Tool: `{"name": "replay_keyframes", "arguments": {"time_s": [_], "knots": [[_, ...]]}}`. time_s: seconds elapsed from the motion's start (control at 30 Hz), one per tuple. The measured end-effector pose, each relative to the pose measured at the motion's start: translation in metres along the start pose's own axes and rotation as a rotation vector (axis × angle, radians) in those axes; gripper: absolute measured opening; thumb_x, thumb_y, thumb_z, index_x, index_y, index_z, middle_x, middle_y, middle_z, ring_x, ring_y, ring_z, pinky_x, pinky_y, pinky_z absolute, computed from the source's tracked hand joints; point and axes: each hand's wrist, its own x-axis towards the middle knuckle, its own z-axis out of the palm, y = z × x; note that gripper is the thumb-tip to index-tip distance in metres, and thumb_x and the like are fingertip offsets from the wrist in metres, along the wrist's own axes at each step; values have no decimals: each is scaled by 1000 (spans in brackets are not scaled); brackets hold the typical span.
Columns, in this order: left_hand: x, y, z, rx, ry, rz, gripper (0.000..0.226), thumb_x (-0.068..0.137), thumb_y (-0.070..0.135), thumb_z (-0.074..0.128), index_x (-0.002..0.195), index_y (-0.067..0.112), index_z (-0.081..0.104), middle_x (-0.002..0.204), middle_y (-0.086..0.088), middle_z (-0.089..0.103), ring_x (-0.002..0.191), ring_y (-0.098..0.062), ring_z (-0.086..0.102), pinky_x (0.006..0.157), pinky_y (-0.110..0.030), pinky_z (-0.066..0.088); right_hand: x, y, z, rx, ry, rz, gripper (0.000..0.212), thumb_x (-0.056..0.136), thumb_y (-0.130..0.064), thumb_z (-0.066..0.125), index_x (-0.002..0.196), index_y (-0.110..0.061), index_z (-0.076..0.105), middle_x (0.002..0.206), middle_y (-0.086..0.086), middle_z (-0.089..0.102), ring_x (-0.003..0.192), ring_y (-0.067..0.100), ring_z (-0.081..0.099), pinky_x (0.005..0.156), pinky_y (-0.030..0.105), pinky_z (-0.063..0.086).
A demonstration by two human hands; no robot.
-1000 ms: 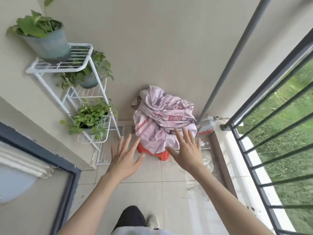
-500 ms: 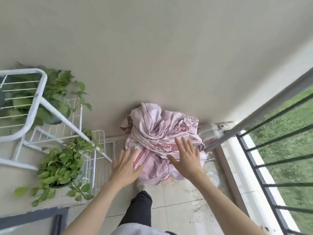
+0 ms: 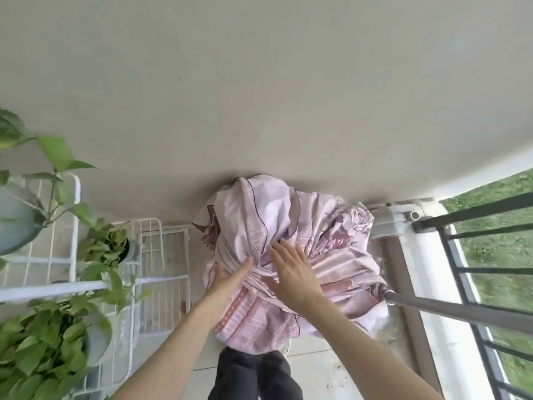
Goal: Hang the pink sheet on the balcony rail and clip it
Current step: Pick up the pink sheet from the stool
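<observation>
The pink sheet, crumpled in a heap with a rose print, lies against the base of the wall right below me. My left hand presses into its left side, fingers partly sunk in the folds. Flat on top of the heap rests my right hand, fingers spread. The dark balcony rail with its vertical bars runs along the right edge. No clips are visible.
A white wire plant stand with several green potted plants fills the left side. A grey metal pole slants in from the right, ending beside the sheet. A white ledge lies under the rail. My dark trouser legs are below.
I have moved closer and bent over the sheet; both hands went from hovering in front of it to touching it. The orange stool under it is now hidden.
</observation>
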Motion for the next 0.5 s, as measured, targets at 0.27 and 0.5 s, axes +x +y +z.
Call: {"name": "replay_keyframes", "arguments": {"time_s": [0.27, 0.5], "knots": [[36, 34, 27, -398, 65, -51, 56, 72, 35, 76, 109, -2, 59, 96, -15, 66, 90, -27, 64, 85, -36, 51, 13, 17, 35, 10, 85, 107, 80, 70, -65, 59, 129, -13, 50, 131, 2, 57, 124, 22, 51, 104, 57, 30], [20, 58, 42, -206, 149, 103, 52, 68, 40, 75, 100, 2, 60, 97, -14, 68, 88, -27, 65, 79, -37, 53, 16, 34, 11, 8, 150, 222, 61, 49, -52, 80, 88, -9, 61, 81, 2, 68, 85, 23, 68, 90, 61, 45]]}}
